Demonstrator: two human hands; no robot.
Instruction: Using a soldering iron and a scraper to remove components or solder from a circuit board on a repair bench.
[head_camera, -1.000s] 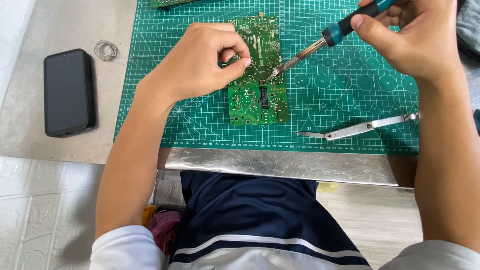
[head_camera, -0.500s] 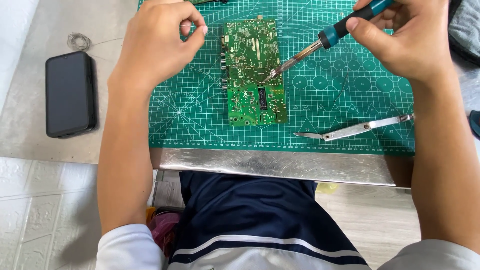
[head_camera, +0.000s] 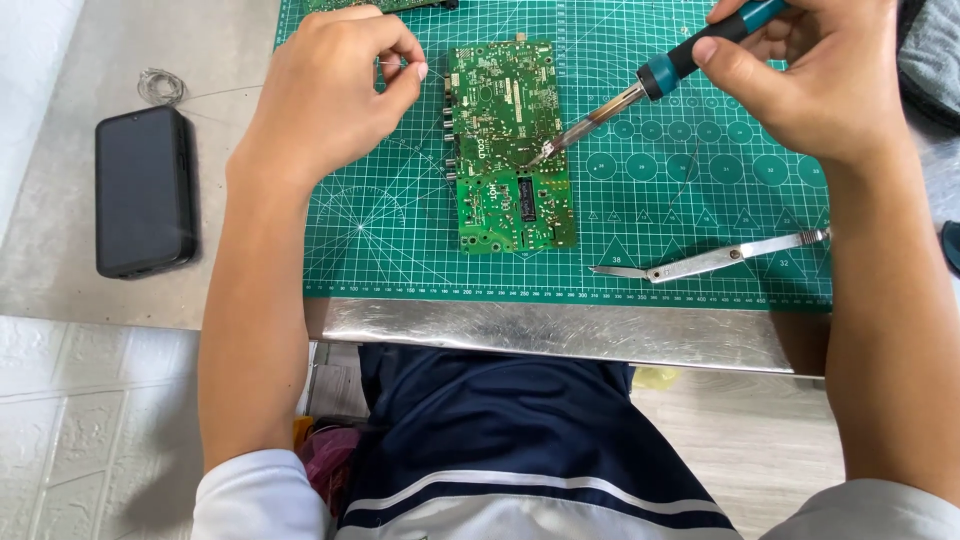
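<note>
Fingers of right hand (head_camera: 810, 85) grip soldering iron (head_camera: 640, 85), tip touching green circuit board (head_camera: 510, 140) lying on cutting mat (head_camera: 700, 180). Left hand (head_camera: 330, 90) pinches thin solder wire (head_camera: 395, 63) beside board's left edge. Tweezers (head_camera: 710, 260) lie near.

Electronics workbench: cutting mat (head_camera: 700, 200), soldering iron (head_camera: 640, 85)

A black phone (head_camera: 144, 192) lies face up on the grey table (head_camera: 60, 270), to the left of the green cutting mat (head_camera: 400, 240) and apart from it. Just beyond the phone sits a small coil of thin wire (head_camera: 160, 85). Metal tweezers (head_camera: 715, 258) rest on the mat near its right front corner. A grey cloth (head_camera: 932, 55) shows at the far right edge. The table's front edge is bare, scuffed metal.
</note>
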